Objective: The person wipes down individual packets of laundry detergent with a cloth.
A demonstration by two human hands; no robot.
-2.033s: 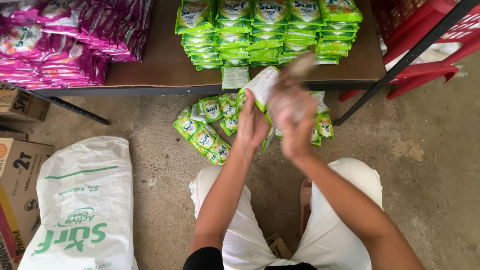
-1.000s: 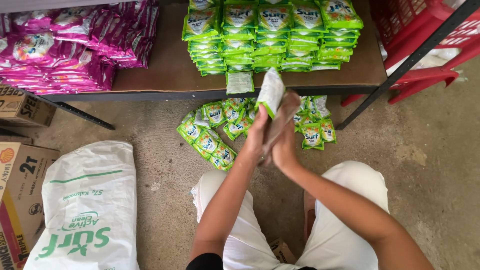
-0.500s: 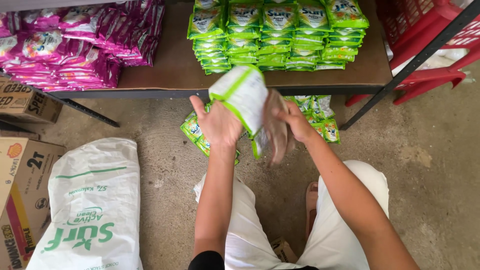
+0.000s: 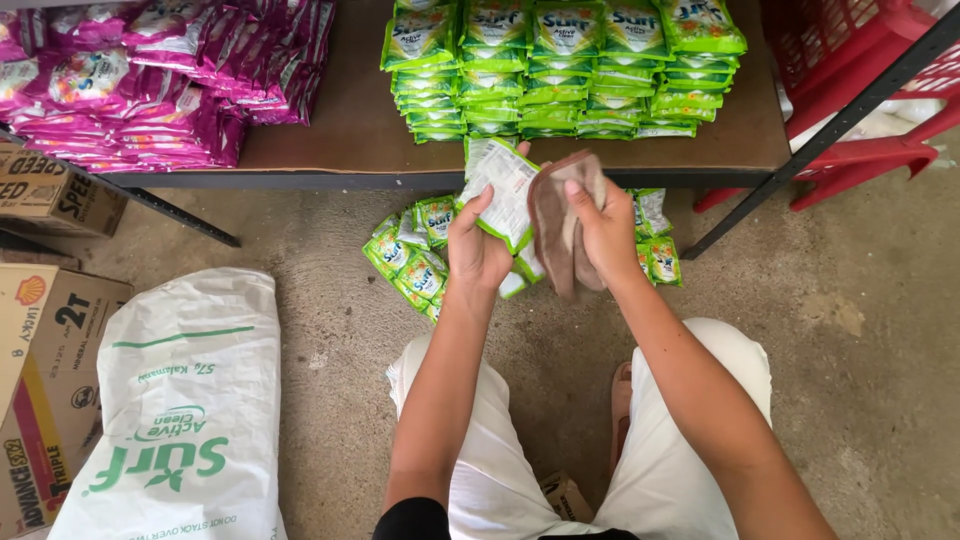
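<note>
My left hand (image 4: 478,246) holds a green and white detergent pouch (image 4: 503,190) up in front of me, its pale back side facing the camera. My right hand (image 4: 606,231) grips a brown cloth (image 4: 556,225) pressed against the pouch's right edge. Below both hands, a loose pile of the same green pouches (image 4: 418,260) lies on the concrete floor. Neat stacks of green pouches (image 4: 560,65) fill the low wooden shelf (image 4: 340,130) just beyond my hands.
Pink pouches (image 4: 150,85) are stacked on the shelf's left side. A large white sack (image 4: 185,410) and cardboard boxes (image 4: 40,330) lie on the floor to my left. Red plastic crates (image 4: 860,90) stand at the right behind a black metal frame leg (image 4: 800,160).
I lifted a pouch from the floor pile with my left hand and turned its back side up. My right hand brought the brown cloth onto it.
</note>
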